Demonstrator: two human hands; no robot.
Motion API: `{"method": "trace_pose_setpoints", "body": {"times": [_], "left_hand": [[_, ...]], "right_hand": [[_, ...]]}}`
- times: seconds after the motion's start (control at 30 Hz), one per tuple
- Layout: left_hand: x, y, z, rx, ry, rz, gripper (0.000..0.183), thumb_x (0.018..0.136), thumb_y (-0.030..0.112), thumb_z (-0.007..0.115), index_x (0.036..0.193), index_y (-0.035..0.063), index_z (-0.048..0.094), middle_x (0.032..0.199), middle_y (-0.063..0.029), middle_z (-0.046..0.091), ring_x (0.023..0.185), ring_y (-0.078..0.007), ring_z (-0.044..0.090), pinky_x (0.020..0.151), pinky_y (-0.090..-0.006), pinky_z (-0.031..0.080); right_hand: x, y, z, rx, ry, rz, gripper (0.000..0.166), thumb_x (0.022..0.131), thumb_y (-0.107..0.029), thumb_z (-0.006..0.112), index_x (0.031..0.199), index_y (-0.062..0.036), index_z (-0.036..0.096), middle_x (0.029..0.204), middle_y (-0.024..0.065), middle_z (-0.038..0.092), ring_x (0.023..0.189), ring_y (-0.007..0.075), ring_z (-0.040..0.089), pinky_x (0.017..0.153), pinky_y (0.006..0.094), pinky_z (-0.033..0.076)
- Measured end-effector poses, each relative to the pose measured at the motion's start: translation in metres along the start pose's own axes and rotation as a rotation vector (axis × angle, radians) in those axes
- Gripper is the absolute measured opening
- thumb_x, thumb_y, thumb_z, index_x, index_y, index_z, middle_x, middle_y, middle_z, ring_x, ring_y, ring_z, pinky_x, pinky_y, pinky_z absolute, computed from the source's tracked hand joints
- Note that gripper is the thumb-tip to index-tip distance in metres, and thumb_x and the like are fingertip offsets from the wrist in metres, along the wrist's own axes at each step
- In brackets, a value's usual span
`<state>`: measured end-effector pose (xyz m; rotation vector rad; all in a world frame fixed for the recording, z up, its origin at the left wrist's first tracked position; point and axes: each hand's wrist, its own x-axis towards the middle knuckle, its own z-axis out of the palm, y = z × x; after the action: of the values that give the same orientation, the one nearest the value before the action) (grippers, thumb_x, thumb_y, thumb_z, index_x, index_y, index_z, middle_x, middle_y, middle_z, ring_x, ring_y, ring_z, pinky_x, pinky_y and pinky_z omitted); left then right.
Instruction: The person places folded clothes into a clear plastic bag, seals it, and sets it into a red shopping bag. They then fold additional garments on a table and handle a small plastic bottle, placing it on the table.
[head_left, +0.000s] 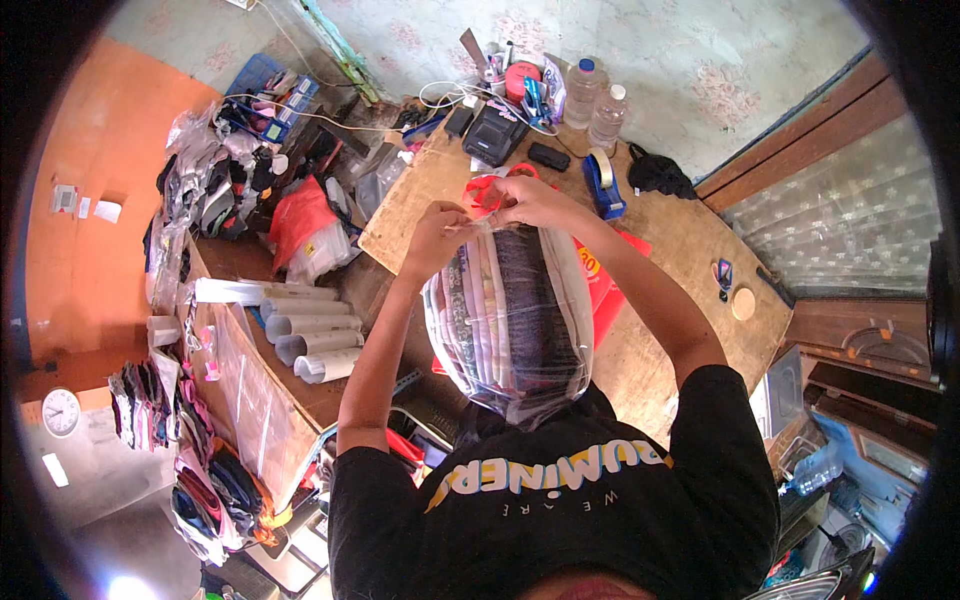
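A clear plastic bag (480, 322) packed with folded cloth stands upright close to my chest. Its fabrics show as patterned and pale layers, with a thick dark stack (531, 292) among them. My left hand (442, 232) pinches the gathered plastic at the far top edge. Close beside it, my right hand (531, 201) grips the same gathered plastic. Red plastic ribbon (482, 193) loops around the fingers of my right hand; whether it is tied to the bag is hidden. Under and to the right of the bag lies a red plastic bag (600, 289) bearing print.
On the wooden table (675, 247) are a blue tape dispenser (604, 184), a black label printer (495, 133), two plastic bottles (592, 105) and a black cloth (660, 172). Paper rolls (319, 326) lie on a lower surface at left. Bagged goods (315, 232) sit behind them.
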<state>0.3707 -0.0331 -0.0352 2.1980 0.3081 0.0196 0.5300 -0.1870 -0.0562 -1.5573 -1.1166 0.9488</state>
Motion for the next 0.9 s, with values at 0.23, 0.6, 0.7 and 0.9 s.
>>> {"method": "trace_pose_setpoints", "body": {"times": [0.23, 0.6, 0.7, 0.9], "left_hand": [[0.018, -0.037, 0.002, -0.687, -0.253, -0.440, 0.036, 0.086, 0.023, 0.063, 0.110, -0.0036, 0.059, 0.096, -0.0043, 0.062, 0.091, -0.0112, 0.055, 0.082, -0.0265, 0.043], [-0.011, -0.004, 0.019, -0.228, 0.214, -0.029, 0.021, 0.078, 0.006, 0.068, 0.097, 0.0003, 0.062, 0.110, -0.0107, 0.058, 0.097, -0.0190, 0.059, 0.080, -0.0313, 0.048], [-0.012, 0.000, 0.023, 0.023, 0.241, 0.204, 0.017, 0.079, 0.006, 0.067, 0.095, 0.0019, 0.063, 0.108, -0.0115, 0.058, 0.096, -0.0203, 0.059, 0.079, -0.0317, 0.048], [-0.014, -0.002, 0.033, -0.077, 0.297, 0.007, 0.008, 0.082, 0.006, 0.063, 0.087, -0.0006, 0.062, 0.107, -0.0121, 0.057, 0.099, -0.0209, 0.056, 0.081, -0.0294, 0.045]], "right_hand": [[-0.032, -0.011, 0.028, -0.757, 0.332, -0.505, 0.017, 0.075, -0.018, 0.068, 0.088, -0.0075, 0.062, 0.088, 0.0058, 0.055, 0.093, 0.0254, 0.053, 0.083, 0.0367, 0.041], [-0.006, 0.003, 0.005, -0.426, 0.058, -0.065, 0.024, 0.071, -0.029, 0.069, 0.078, -0.0068, 0.068, 0.074, 0.0103, 0.066, 0.072, 0.0267, 0.064, 0.067, 0.0425, 0.046], [-0.009, -0.001, 0.003, -0.399, 0.074, -0.065, 0.022, 0.072, -0.026, 0.070, 0.077, -0.0042, 0.068, 0.072, 0.0121, 0.066, 0.067, 0.0238, 0.064, 0.062, 0.0341, 0.046], [-0.022, 0.044, -0.032, 0.384, 0.381, -0.071, 0.030, 0.081, -0.024, 0.064, 0.099, 0.0003, 0.066, 0.085, 0.0081, 0.068, 0.075, 0.0138, 0.062, 0.068, 0.0293, 0.048]]}}
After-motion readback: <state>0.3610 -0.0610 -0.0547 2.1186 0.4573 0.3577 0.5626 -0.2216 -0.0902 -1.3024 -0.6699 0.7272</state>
